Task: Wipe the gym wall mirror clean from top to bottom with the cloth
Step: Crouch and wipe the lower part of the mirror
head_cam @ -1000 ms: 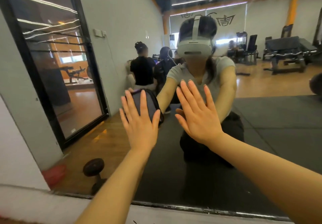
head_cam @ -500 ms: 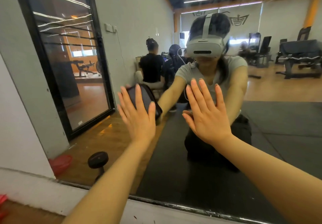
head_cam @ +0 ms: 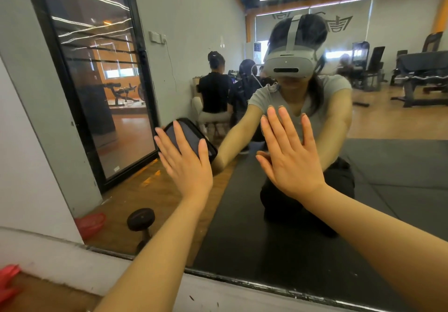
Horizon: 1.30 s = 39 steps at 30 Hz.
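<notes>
The wall mirror [head_cam: 388, 166] fills the view, with its bottom edge [head_cam: 266, 283] low in the frame. My left hand [head_cam: 186, 163] presses a dark cloth pad [head_cam: 191, 133] flat against the glass, fingers straight and spread. The cloth shows above and to the right of my fingers. My right hand [head_cam: 291, 158] lies flat on the glass to the right, fingers straight and pointing up, with nothing under it. Both of my arms reach forward from the bottom of the frame.
A white ledge [head_cam: 60, 260] runs below the mirror, and a red object [head_cam: 8, 280] lies at the bottom left. The mirror reflects a dumbbell [head_cam: 140, 219], a red basin [head_cam: 91, 223], a black-framed door [head_cam: 97, 81], seated people [head_cam: 214, 93] and gym benches [head_cam: 421, 78].
My left hand and the cloth have slid slightly to the left across the glass. My right hand has stayed flat on the mirror. The view has shifted a little.
</notes>
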Tool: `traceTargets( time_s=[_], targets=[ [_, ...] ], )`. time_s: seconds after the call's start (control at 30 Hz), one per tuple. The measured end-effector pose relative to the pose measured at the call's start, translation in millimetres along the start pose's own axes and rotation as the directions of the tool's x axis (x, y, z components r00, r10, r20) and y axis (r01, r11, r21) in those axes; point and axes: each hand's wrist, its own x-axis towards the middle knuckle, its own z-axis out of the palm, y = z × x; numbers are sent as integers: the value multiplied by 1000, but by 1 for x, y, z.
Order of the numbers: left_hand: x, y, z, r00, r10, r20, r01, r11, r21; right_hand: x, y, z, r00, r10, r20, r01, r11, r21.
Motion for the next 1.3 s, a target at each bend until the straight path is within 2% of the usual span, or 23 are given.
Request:
traceTargets(
  time_s=[0.17, 0.33, 0.5, 0.67, 0.83, 0.97, 1.13, 1.3],
  targets=[
    [-56, -28, 9, 974, -175, 144, 170, 984, 47, 0, 0, 0, 1000, -4, 1, 4, 1000, 4],
    [-59, -28, 3, 936, -256, 242, 249, 967, 60, 0, 1, 2, 1000, -6, 10, 6, 1000, -5],
    [0, -12, -16, 974, -189, 122, 195, 980, -43, 0, -1, 2, 1000, -8, 13, 9, 1000, -5],
    [84, 9, -40, 984, -178, 8, 178, 983, -35, 0, -1, 1, 1000, -3, 1, 3, 1000, 21],
    [68, 0, -36, 977, -213, 9, 214, 975, -63, 0, 0, 0, 1000, 0, 7, 0, 1000, 17],
    [16, -25, -21, 937, -344, 65, 349, 931, -102, 0, 1, -1, 1000, -2, 19, 2, 1000, -2],
    [-32, -38, -6, 840, -527, 127, 542, 825, -161, 1, 1, -3, 999, -8, 45, 9, 1000, -13],
    [-34, -19, -8, 787, -609, 99, 616, 767, -176, 0, 1, -7, 997, -24, 76, 26, 999, -28]
  ],
)
